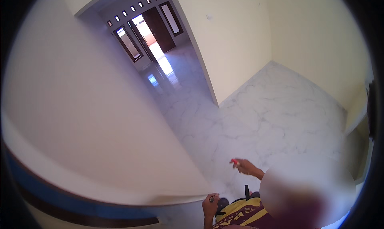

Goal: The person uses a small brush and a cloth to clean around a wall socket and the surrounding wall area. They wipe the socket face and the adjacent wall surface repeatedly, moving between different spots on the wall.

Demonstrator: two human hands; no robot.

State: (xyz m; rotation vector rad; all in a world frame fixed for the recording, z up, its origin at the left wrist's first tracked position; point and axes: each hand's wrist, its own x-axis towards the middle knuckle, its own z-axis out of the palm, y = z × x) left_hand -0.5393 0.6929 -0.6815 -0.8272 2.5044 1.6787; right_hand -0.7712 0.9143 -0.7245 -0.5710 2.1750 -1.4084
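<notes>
**Small red piece in a light grip above a hard floor**

The small red object (235, 162) sits at the fingertips of a raised hand (245, 166), out over the marble floor (280, 109). That hand belongs to another person (244, 215) in a yellow patterned shirt, low in the view. Its fingers are curled shut on the object, which sticks out past them. The person's lower hand (209, 205) is closed around a small dark round object (212, 199), right at the edge of the big white curved surface (100, 121) with the blue band (48, 193) beneath it. The camera wearer's own hands do not show, so their fingers cannot be judged.

As I judge it, the main risk is a drop. The red piece appears held only by its end, so a knock or a slackened pinch would send it onto the stone, where it could bounce away or break. The dark piece is close to the white edge and could scrape or catch on it.

Counted: one red object, one dark object, two hands, one person. Farther off are one open dark door (159, 29) and two tall glazed panels. The row of small square vents above them is too small to count surely.
</notes>
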